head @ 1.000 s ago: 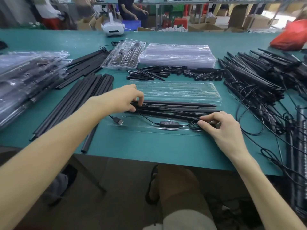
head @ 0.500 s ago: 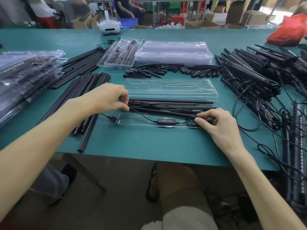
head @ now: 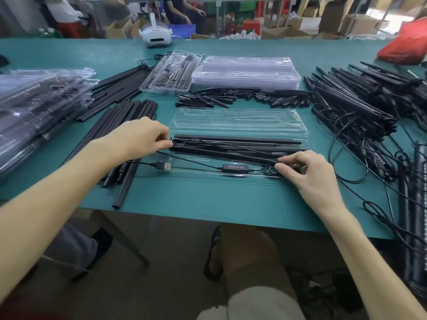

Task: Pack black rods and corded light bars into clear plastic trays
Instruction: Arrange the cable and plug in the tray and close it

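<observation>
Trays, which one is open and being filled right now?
The tray nearest the table edge, between left hand and right hand: lid folded back, rods inside. The rest sit stacked or packed farther off.

At mid-frame, an open clear tray (head: 238, 122) lay on the teal table (head: 208, 199). The left hand (head: 138, 137) pinched the left end of the black bars (head: 231, 146) lying in it, while the right hand (head: 309, 174) pinched a coiled cord (head: 269, 170) at the tray's right end.
</observation>
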The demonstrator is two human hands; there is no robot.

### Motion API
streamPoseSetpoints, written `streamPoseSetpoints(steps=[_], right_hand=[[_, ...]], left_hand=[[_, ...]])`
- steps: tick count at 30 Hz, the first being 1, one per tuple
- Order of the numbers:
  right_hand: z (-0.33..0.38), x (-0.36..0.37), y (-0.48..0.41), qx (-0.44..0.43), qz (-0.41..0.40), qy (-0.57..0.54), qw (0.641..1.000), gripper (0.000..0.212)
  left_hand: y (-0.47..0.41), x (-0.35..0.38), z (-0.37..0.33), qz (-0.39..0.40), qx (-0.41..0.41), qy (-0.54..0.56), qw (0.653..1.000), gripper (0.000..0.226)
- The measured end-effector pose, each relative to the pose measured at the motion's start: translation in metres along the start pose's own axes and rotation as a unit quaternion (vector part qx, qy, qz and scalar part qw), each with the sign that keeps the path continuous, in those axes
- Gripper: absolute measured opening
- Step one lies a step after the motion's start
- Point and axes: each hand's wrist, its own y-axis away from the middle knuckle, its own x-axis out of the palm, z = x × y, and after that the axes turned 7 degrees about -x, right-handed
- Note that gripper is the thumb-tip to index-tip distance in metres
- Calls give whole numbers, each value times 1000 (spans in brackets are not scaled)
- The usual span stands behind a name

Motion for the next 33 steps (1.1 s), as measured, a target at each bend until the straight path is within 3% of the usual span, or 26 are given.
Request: streamPoseSetpoints(steps=[5, 10, 14, 21, 26, 30, 33], right_hand=[[0, 1, -1, -3, 1, 1, 1000, 9], [0, 2, -1, -5, 2, 5, 1000, 11], [-1, 2, -1, -3, 0, 7, 1000, 10], [-2, 2, 0, -4, 2, 8, 1000, 10], [-1, 1, 0, -4, 3, 5, 1000, 10], [-2, 0, 1, -7, 3, 16, 1000, 9], [0, -1, 1, -12, 3, 18, 1000, 10]], left_hand=[[-1, -8, -7, 49, -1, -38, 998, 44], [4, -23, -10, 32, 40, 50, 997, 34], [10, -20, -11, 156, 2, 37, 987, 38], [13, -17, -7, 205, -8, 56, 977, 29], [5, -24, 11, 88, -89, 9, 992, 25], [4, -19, 21, -17, -197, -67, 978, 21], [6, -5, 11, -124, -194, -134, 964, 38]])
